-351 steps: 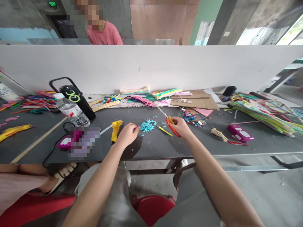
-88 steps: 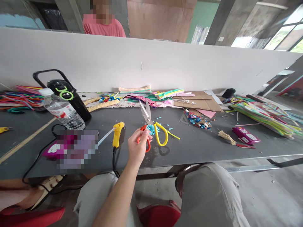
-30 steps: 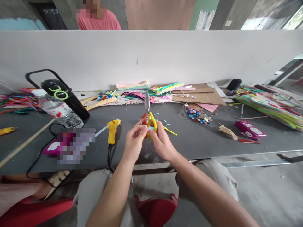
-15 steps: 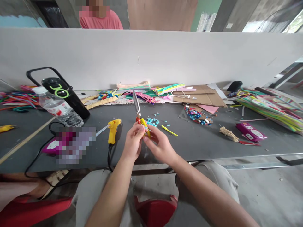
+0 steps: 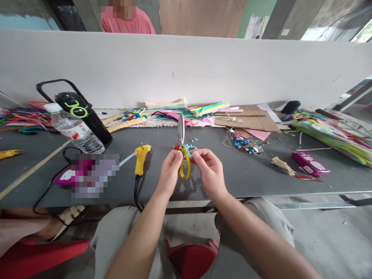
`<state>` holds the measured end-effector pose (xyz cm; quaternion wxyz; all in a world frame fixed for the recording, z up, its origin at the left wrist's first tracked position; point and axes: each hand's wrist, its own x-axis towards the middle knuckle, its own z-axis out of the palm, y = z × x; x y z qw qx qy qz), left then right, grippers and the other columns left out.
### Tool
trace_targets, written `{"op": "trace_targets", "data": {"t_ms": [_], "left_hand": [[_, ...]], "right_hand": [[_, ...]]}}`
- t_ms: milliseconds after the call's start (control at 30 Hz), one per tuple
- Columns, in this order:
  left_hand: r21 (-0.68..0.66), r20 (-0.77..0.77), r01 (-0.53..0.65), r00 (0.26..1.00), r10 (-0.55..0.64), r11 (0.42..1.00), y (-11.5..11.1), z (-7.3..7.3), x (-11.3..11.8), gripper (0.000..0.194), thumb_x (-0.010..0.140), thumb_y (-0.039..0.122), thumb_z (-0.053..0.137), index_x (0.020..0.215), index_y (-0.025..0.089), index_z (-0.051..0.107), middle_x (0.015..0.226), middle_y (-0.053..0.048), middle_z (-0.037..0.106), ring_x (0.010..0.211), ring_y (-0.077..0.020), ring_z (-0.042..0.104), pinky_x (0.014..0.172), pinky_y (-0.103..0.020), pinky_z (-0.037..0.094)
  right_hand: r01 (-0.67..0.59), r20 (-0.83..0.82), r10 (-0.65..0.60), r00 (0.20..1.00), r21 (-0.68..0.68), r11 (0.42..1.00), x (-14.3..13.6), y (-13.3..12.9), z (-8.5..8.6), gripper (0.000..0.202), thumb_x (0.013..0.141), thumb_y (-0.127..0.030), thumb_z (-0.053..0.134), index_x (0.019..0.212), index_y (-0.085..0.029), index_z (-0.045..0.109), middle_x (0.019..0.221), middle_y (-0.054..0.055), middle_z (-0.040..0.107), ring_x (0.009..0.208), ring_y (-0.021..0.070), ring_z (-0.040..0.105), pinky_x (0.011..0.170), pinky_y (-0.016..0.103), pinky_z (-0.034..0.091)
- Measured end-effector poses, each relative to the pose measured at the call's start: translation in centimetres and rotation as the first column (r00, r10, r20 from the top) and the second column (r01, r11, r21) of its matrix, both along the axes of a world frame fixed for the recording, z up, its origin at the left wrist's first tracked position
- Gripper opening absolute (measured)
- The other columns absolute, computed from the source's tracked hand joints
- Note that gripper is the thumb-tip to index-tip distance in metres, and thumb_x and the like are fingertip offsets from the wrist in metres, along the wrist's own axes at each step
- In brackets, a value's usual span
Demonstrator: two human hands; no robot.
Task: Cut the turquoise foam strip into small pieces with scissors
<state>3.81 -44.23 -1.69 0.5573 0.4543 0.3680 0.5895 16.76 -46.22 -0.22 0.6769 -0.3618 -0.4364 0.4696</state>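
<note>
Scissors (image 5: 181, 131) with a yellow handle loop and some red by the pivot point upward, blades away from me. My left hand (image 5: 171, 166) is closed on them near the pivot, and the yellow loop hangs between my hands. To the right, my right hand (image 5: 210, 166) pinches something too small to make out, its fingertips close to the yellow loop. Small light-blue pieces (image 5: 189, 149) lie on the table just beyond my hands. Left of my hands rests a yellow glue gun (image 5: 140, 161) with a glue stick in its back.
A water bottle (image 5: 78, 133) and black flask (image 5: 95, 126) stand at the left. Purple packs (image 5: 308, 163) lie right and left. Pipe cleaners (image 5: 337, 141), cardboard (image 5: 252, 118) and a bead pile (image 5: 245, 143) line the back and right. A person in pink sits beyond the white partition (image 5: 186, 69).
My hands have moved apart, and my right hand has let go of the yellow handle. The scissors have shifted slightly right and stand more upright. The yellow stick on the table is no longer visible.
</note>
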Motion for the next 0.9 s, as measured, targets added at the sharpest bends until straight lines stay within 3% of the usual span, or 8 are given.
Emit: {"op": "trace_targets", "data": {"t_ms": [100, 233, 467, 667, 800, 900], "left_hand": [[-0.006, 0.001, 0.050, 0.999, -0.050, 0.999, 0.0, 0.1, -0.3, 0.025, 0.084, 0.029, 0.071, 0.085, 0.021, 0.048, 0.085, 0.002, 0.059, 0.073, -0.0108, 0.055, 0.066, -0.022, 0.043], [-0.023, -0.076, -0.027, 0.997, 0.025, 0.999, 0.1, 0.0, 0.1, 0.048, 0.064, 0.010, 0.077, 0.088, 0.023, 0.037, 0.092, 0.003, 0.063, 0.074, -0.0100, 0.060, 0.066, -0.022, 0.045], [0.011, -0.222, -0.091, 0.971, 0.091, 0.996, 0.3, -0.9, 0.4, 0.046, 0.065, 0.011, 0.074, 0.094, 0.022, 0.041, 0.085, 0.003, 0.065, 0.075, -0.0131, 0.065, 0.070, -0.024, 0.048], [0.072, -0.366, -0.070, 0.926, 0.092, 0.995, 0.3, -1.1, -0.5, 0.043, 0.068, 0.021, 0.078, 0.097, 0.022, 0.047, 0.090, -0.001, 0.069, 0.080, -0.0167, 0.068, 0.073, -0.027, 0.050], [0.089, -0.514, -0.136, 0.842, 0.163, 0.987, 0.0, -0.4, -1.0, 0.038, 0.067, 0.023, 0.079, 0.094, 0.022, 0.052, 0.085, -0.001, 0.071, 0.073, -0.0166, 0.067, 0.067, -0.025, 0.048], [0.044, -0.525, -0.187, 0.831, 0.182, 0.981, 0.1, -0.3, -1.3, 0.042, 0.062, 0.021, 0.083, 0.091, 0.022, 0.053, 0.076, 0.002, 0.069, 0.067, -0.0156, 0.065, 0.062, -0.023, 0.046]], "right_hand": [[-0.036, -0.069, 0.033, 0.997, -0.057, 0.998, 1.1, 0.6, 0.4, 0.020, 0.089, -0.040, 0.071, 0.091, -0.021, 0.065, 0.101, 0.005, 0.074, 0.092, 0.0191, 0.071, 0.083, 0.035, 0.059], [-0.107, -0.150, 0.086, 0.985, -0.135, 0.985, 1.8, 1.3, 0.4, 0.026, 0.086, -0.042, 0.075, 0.088, -0.021, 0.059, 0.105, 0.006, 0.074, 0.094, 0.0203, 0.073, 0.083, 0.036, 0.061], [-0.279, -0.128, 0.255, 0.958, -0.225, 0.934, 2.5, 1.0, 0.4, 0.034, 0.081, -0.046, 0.078, 0.088, -0.021, 0.055, 0.096, 0.006, 0.076, 0.091, 0.0219, 0.076, 0.081, 0.037, 0.061], [-0.276, -0.185, 0.231, 0.955, -0.275, 0.921, 2.4, 1.0, 0.2, 0.037, 0.078, -0.047, 0.079, 0.085, -0.023, 0.053, 0.085, 0.004, 0.076, 0.083, 0.0219, 0.075, 0.078, 0.037, 0.061], [-0.292, -0.211, 0.246, 0.946, -0.227, 0.929, 2.1, 0.6, 0.5, 0.032, 0.081, -0.044, 0.077, 0.086, -0.023, 0.053, 0.087, 0.004, 0.076, 0.087, 0.0212, 0.075, 0.080, 0.035, 0.060], [-0.324, -0.205, 0.282, 0.937, -0.214, 0.922, 1.7, 0.2, 0.7, 0.033, 0.083, -0.045, 0.076, 0.088, -0.023, 0.053, 0.089, 0.004, 0.076, 0.089, 0.0218, 0.076, 0.081, 0.036, 0.060]]}}
